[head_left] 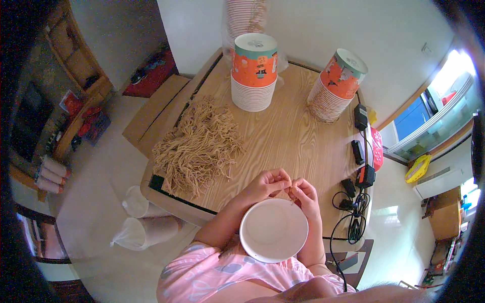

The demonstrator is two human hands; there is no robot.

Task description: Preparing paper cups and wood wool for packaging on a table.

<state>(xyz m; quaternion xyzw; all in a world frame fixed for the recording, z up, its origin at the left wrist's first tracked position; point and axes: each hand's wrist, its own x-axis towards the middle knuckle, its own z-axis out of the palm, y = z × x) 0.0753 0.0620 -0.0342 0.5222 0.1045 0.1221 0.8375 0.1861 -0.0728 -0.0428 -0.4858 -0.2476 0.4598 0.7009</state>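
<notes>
A white paper bucket [274,230] sits in front of me against my lap, its open mouth facing up. At its far rim my left hand [269,185] and my right hand [304,196] are nearly touching, fingertips pinched together. Between them shows a short bit of tan paper cord [292,194], mostly hidden by the fingers. A loose heap of the same kind of cords [199,146] lies on the left of the wood-grain table [283,136].
Upside-down stacks of orange printed paper buckets [256,70] stand at the back; the right stack [337,86] has cords around its lower part. A bagged stack [246,17] is behind. Black adapters and cables [357,212] line the right edge. Bagged buckets [146,232] lie on the floor.
</notes>
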